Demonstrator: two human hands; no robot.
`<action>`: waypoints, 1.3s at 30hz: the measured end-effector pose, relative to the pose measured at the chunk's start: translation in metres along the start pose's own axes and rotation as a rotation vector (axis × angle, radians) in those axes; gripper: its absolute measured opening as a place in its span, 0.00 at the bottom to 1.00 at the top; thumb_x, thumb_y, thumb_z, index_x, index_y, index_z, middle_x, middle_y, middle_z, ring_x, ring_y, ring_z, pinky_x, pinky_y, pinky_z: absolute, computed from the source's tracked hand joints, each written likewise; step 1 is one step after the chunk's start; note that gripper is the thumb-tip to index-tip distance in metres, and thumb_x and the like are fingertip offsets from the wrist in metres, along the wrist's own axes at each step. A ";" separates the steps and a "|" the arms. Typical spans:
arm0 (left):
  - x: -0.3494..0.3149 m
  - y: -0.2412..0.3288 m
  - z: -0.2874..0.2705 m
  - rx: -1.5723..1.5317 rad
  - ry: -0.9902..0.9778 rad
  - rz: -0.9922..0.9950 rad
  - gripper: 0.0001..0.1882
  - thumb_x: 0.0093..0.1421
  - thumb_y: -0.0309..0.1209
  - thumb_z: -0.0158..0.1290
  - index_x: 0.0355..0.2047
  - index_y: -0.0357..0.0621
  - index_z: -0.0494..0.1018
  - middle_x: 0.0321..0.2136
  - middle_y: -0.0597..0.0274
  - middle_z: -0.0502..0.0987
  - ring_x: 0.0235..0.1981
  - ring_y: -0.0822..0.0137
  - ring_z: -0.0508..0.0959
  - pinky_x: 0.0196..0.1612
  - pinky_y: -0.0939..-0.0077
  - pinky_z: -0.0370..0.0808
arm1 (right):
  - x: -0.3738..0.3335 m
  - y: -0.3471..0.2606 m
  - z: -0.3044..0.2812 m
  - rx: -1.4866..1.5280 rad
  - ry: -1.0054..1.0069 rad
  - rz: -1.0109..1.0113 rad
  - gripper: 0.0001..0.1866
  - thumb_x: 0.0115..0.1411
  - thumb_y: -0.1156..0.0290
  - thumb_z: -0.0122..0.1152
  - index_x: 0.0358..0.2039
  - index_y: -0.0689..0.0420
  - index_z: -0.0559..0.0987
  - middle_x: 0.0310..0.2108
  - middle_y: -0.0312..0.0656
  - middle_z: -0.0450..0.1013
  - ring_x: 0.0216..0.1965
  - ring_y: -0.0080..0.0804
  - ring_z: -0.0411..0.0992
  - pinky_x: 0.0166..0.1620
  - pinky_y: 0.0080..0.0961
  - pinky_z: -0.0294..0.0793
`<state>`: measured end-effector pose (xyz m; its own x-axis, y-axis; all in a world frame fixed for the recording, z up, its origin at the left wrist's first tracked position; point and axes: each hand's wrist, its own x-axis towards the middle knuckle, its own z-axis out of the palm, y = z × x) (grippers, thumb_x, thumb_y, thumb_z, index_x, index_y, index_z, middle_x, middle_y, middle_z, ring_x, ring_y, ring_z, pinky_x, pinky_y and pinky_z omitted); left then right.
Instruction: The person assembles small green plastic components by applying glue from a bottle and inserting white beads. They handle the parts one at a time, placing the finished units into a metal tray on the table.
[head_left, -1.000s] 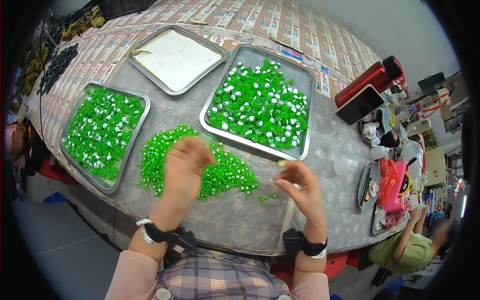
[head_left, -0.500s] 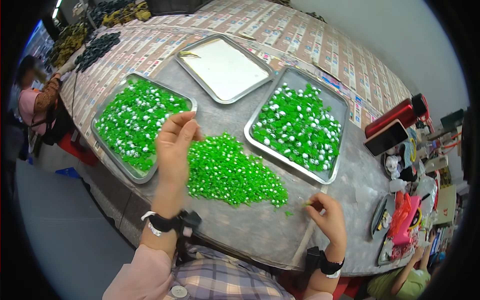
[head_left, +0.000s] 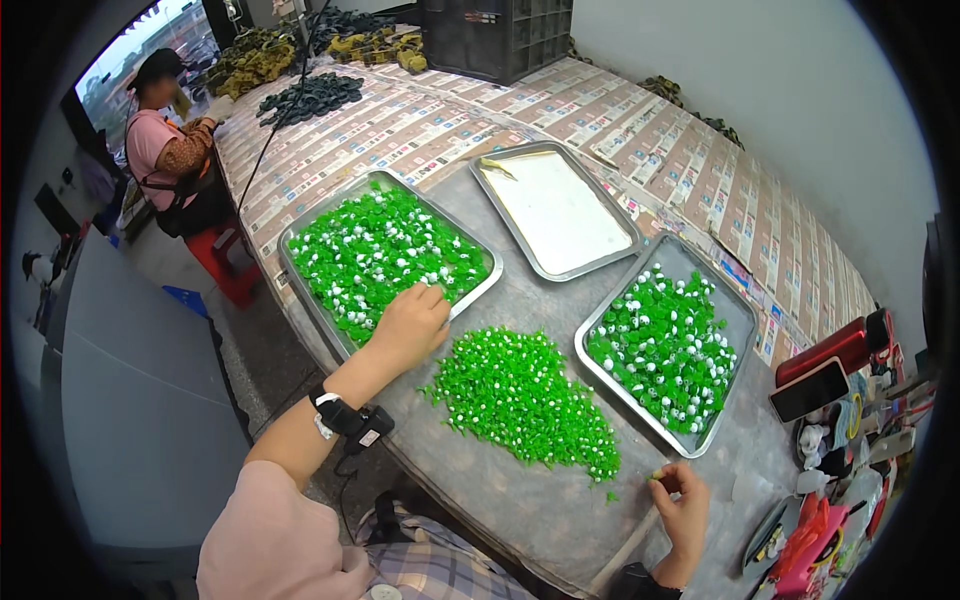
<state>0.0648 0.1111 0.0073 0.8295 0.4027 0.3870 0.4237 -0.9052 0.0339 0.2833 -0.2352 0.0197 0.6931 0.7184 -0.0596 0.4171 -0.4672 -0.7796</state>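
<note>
Left tray [head_left: 482, 289]: green-and-white pieces [head_left: 385, 250], probably light, smooth plastic; left hand [head_left: 415, 315] palm-down over its near right edge, fingers curled, grip hidden. Mid-desk [head_left: 470, 490]: heaped white-tipped green bits [head_left: 525, 395], likely slippery, best fingertip-pinched singly. Right hand [head_left: 684, 508] low, right of heap, thumb and forefinger close together; contents unclear.

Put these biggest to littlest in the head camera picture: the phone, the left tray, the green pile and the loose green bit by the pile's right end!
Biggest to littlest, as they look here:
1. Left tray
2. Green pile
3. Phone
4. Loose green bit
</note>
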 end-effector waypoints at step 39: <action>0.042 0.044 -0.020 -0.152 0.020 0.104 0.12 0.43 0.32 0.55 0.27 0.41 0.69 0.25 0.59 0.66 0.31 0.60 0.67 0.35 0.68 0.66 | -0.013 0.005 -0.005 0.541 0.097 0.075 0.04 0.45 0.80 0.56 0.24 0.62 0.71 0.20 0.37 0.71 0.23 0.21 0.70 0.27 0.15 0.66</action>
<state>0.1108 0.0849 0.0434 0.8580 0.3047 0.4136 0.2749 -0.9525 0.1313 0.2793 -0.2497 0.0193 0.7710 0.6305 -0.0895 0.0208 -0.1654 -0.9860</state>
